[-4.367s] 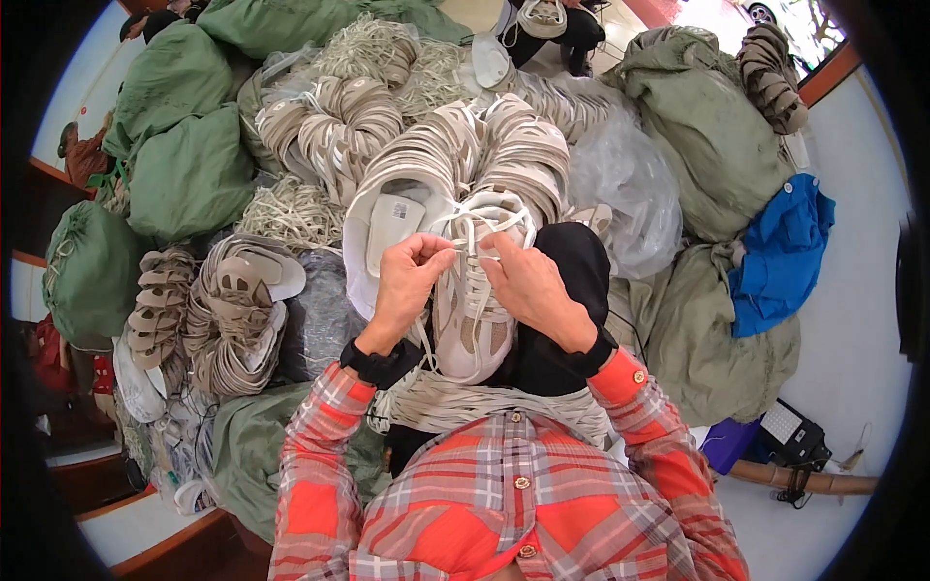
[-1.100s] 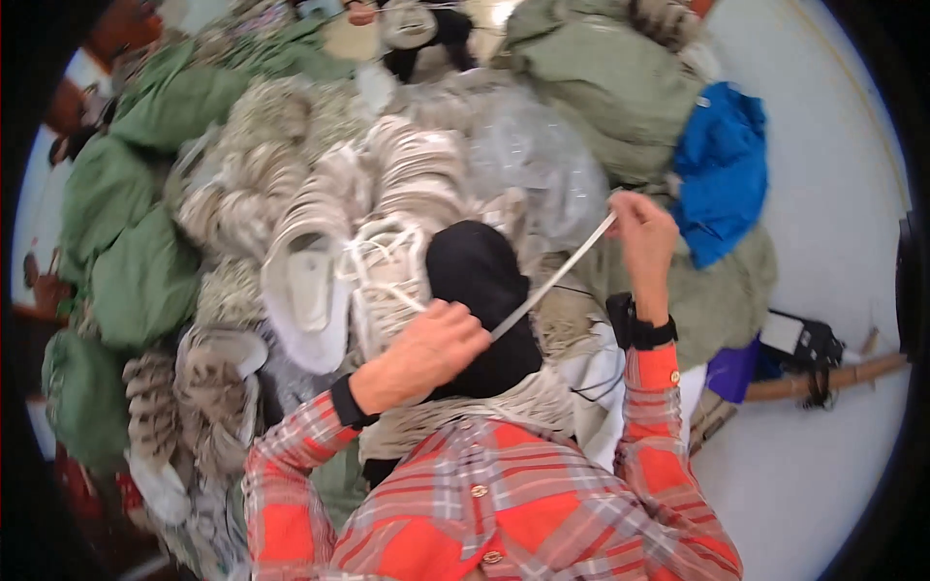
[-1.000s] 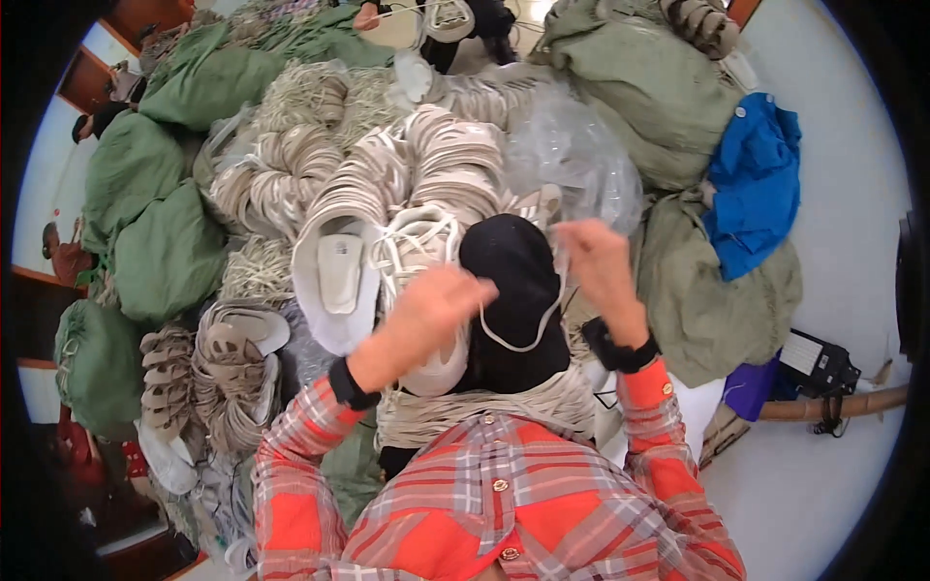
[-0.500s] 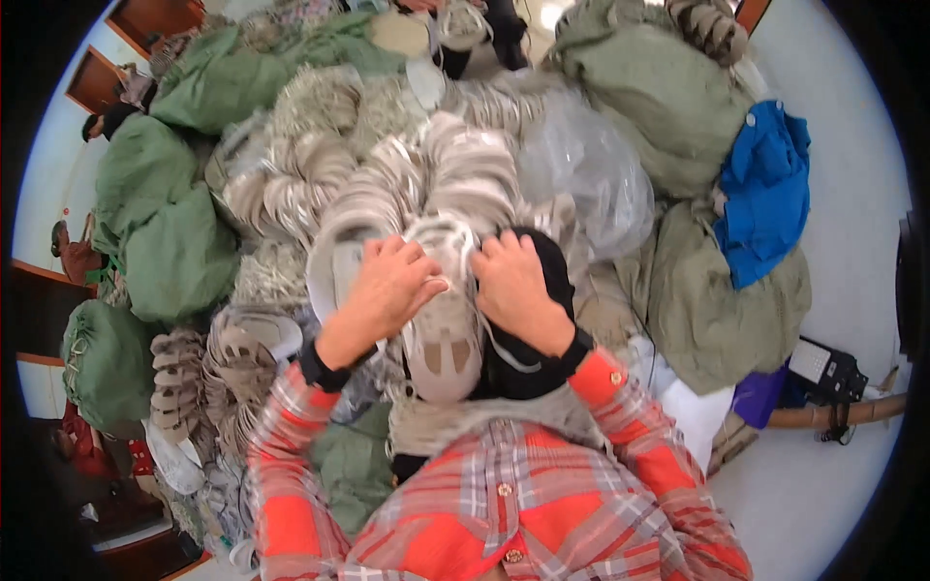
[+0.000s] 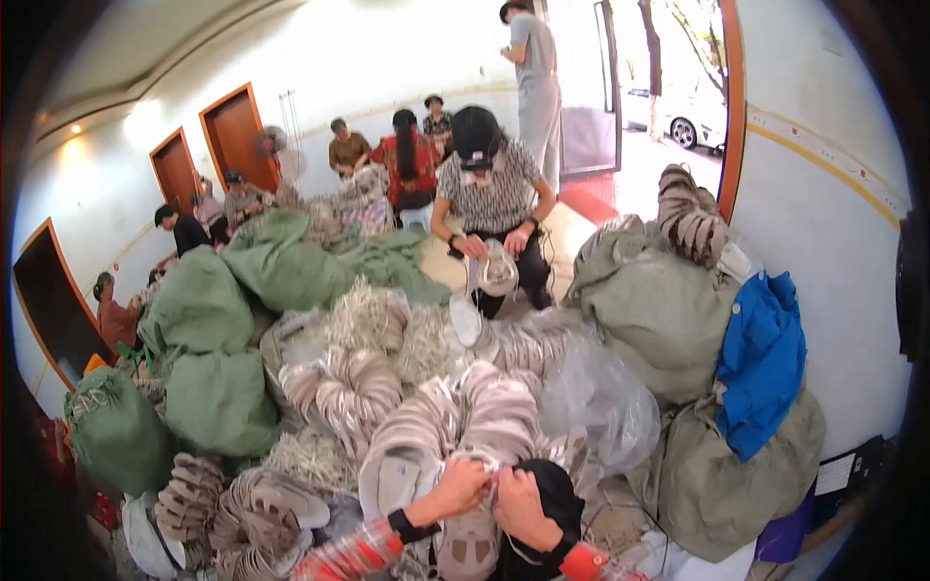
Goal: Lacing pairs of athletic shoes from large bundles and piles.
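Note:
A beige shoe upper [image 5: 469, 550] with cut-out slots in its toe lies in front of me, low in the picture. At its far end, my left hand [image 5: 453, 489] is closed in a pinch. My right hand [image 5: 523, 509] meets it there, its fingers also closed on the upper's edge. Any lace between the fingertips is too small to make out. Black cloth [image 5: 552, 489] lies under and beside my right hand. Just left of my left hand rests another pale upper [image 5: 395, 474], at the near end of a nested row [image 5: 499, 412].
Bundles of laces [image 5: 368, 315], stacked uppers [image 5: 189, 499] and a clear plastic bag [image 5: 601, 397] surround me. Green sacks [image 5: 218, 402] stand left, olive sacks [image 5: 659, 300] right, with a blue garment [image 5: 765, 358] on them. A person [image 5: 489, 184] sits opposite holding an upper; several others are farther back.
The view has tilted up, so the room and people now show and my hands sit lower. My hands have come together from the upper's two sides to its far end.

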Demonstrator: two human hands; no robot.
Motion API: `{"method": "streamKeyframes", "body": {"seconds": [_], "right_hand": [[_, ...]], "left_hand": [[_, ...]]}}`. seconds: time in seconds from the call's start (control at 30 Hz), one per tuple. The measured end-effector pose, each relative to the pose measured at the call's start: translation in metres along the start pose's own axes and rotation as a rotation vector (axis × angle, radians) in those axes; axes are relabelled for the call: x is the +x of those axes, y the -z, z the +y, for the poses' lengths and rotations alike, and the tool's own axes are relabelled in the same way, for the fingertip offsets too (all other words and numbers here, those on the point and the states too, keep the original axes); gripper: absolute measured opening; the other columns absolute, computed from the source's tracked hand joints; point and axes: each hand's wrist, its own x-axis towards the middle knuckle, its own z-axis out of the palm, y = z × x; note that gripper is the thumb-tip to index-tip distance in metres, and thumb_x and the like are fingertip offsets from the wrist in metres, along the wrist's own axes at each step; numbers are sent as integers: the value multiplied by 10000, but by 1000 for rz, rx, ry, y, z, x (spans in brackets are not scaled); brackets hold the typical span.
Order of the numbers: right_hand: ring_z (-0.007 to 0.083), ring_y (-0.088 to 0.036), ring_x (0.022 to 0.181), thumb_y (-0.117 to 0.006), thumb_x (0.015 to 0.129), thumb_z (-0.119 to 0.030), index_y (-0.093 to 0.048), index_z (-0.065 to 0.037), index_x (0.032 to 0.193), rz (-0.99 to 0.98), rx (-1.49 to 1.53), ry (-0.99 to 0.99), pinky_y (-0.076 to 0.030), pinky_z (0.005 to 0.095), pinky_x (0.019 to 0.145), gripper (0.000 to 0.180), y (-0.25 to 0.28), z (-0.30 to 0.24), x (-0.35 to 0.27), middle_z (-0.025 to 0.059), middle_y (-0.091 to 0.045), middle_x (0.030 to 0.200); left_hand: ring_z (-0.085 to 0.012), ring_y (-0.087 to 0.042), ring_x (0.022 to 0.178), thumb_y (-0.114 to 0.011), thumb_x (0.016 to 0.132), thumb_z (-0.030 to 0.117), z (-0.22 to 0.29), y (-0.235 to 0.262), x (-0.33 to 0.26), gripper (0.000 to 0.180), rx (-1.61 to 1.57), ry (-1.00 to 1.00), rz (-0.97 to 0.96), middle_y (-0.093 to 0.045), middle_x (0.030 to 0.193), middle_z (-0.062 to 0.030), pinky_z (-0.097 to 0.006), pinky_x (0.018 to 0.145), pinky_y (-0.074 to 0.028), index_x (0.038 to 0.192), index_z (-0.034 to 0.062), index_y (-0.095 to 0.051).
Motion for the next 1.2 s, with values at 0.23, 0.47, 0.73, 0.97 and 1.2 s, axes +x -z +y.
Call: {"method": "streamKeyframes", "body": {"seconds": [0.23, 0.47, 0.73, 0.97, 1.2], "right_hand": [[301, -501, 777, -593, 780, -116, -567, -51, 788, -45, 35, 61, -381, 402, 673, 71, 18, 21, 19, 115, -542, 769], [235, -502, 813, -660, 725, -218, -567, -46, 777, -183, -158, 149, -358, 348, 700, 203, 2, -10, 8, 80, -542, 772], [244, -553, 822, -610, 695, -113, -620, -38, 781, -503, -542, 290, -408, 341, 685, 115, 68, 11, 21, 92, -584, 795], [182, -563, 643, -609, 770, -99, -598, 23, 780, -387, 119, -263, -420, 269, 531, 124, 79, 29, 37, 68, -534, 769], [113, -510, 765, -713, 714, -68, -699, -17, 786, -503, 1035, -227, -381, 251, 669, 89, 96, 27, 23, 31, -549, 798]], "left_hand": [[-312, -571, 759, -605, 704, 153, -35, 82, 43, 103, 537, -91, -121, -595, 738, -143, -421, 675, -439, 705, 51, -620], [-80, -460, 610, -594, 836, 181, -44, 70, -2, 167, -562, 348, -324, -524, 669, 20, -236, 529, -380, 780, 25, -569], [-60, -455, 608, -547, 889, 129, -42, 60, -43, 81, -1821, 503, -149, -548, 758, 6, -190, 528, -372, 889, 48, -558], [-83, -455, 608, -520, 887, 111, -37, 52, -54, 71, -1997, 544, 33, -551, 779, -9, -209, 516, -365, 860, 46, -535], [-94, -456, 618, -524, 881, 118, -33, 37, -59, 102, -2101, 579, 158, -541, 782, -34, -223, 512, -355, 844, 23, -528]]}}
